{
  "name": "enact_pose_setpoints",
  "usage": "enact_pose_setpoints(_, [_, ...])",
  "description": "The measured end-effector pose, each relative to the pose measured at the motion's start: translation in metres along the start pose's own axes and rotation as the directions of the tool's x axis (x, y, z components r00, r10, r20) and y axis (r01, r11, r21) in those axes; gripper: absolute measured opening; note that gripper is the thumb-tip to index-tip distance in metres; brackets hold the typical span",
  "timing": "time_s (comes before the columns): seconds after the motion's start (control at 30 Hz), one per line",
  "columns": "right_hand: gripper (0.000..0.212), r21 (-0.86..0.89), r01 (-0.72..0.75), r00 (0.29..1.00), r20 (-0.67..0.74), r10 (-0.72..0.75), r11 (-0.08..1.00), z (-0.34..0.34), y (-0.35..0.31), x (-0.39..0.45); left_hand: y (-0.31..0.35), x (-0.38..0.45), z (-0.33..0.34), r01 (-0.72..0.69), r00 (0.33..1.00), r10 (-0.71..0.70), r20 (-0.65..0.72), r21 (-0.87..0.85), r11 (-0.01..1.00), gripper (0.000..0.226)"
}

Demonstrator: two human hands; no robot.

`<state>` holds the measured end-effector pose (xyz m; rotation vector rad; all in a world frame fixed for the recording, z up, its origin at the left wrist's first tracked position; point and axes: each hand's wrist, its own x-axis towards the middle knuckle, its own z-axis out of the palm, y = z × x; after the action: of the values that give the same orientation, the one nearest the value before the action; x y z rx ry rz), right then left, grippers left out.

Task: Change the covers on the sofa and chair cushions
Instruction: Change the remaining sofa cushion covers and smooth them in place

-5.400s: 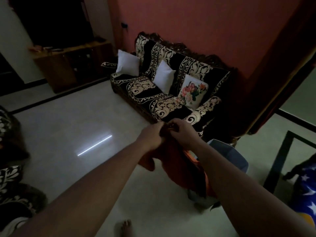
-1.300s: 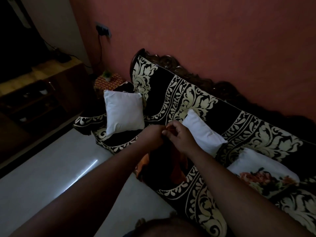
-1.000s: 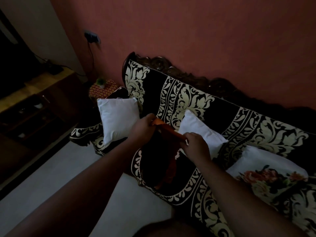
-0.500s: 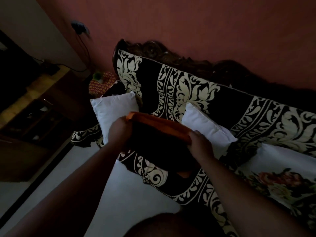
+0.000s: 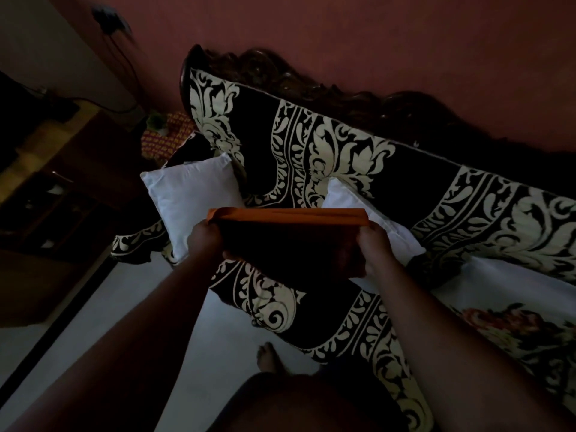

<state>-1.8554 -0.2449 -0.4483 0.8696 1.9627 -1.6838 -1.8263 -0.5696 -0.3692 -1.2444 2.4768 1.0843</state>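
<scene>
Your hands (image 5: 204, 241) (image 5: 375, 249) hold the cover (image 5: 286, 215) over the sofa (image 5: 405, 188) seat; one cushion (image 5: 190, 198) behind-left, one (image 5: 352, 198) directly behind, a third (image 5: 511, 310) right.

White pillows (image 5: 193, 201) flank bare seat strip (image 5: 265, 194).

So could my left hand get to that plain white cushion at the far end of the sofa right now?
Probably not straight away. The left hand grips one end of the orange cover, stretched open with the right hand. The white cushion sits just behind it, nothing between, so letting go should free the way.
</scene>
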Motion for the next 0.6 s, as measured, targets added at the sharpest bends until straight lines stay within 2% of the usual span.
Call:
enact_pose_setpoints(0.07, [0.030, 0.051, -0.063, 0.998, 0.007, 0.063, 0.997, -0.003, 0.008, 0.006, 0.006, -0.003, 0.006, 0.050, 0.999, -0.048, 0.023, -0.092, 0.995, 0.036])
enact_pose_setpoints(0.13, [0.025, -0.025, -0.006, 0.998, -0.066, 0.005, 1.000, -0.005, 0.010, 0.005, 0.011, -0.004, 0.015, 0.030, 0.999, -0.028, 0.024, -0.124, 0.992, 0.041])
enact_pose_setpoints(0.2, [0.020, -0.151, 0.050, 0.985, -0.156, -0.074, 0.987, -0.008, 0.009, 0.001, 0.015, -0.008, 0.018, 0.011, 1.000, -0.009, 0.029, -0.059, 0.998, 0.042])
enact_pose_setpoints(0.23, [0.023, -0.232, 0.063, 0.980, -0.171, -0.105, 0.971, -0.010, 0.010, 0.001, 0.014, -0.006, 0.020, -0.041, 0.998, 0.038, 0.052, 0.044, 0.998, 0.042])
enact_pose_setpoints(0.3, [0.042, -0.419, 0.062, 0.983, -0.130, -0.128, 0.906, -0.012, 0.015, 0.003, 0.009, -0.004, 0.023, -0.151, 0.985, 0.130, 0.116, 0.205, 0.967, 0.040])
enact_pose_setpoints(0.37, [0.054, -0.527, 0.063, 0.991, -0.065, -0.114, 0.848, -0.013, 0.023, 0.012, 0.008, -0.002, 0.025, -0.228, 0.970, 0.191, 0.150, 0.293, 0.929, 0.038])
enact_pose_setpoints(0.6, [0.050, -0.704, -0.075, 0.997, -0.064, 0.042, 0.706, -0.016, 0.043, 0.052, 0.001, 0.007, 0.047, -0.252, 0.958, 0.183, 0.221, 0.344, 0.904, 0.040])
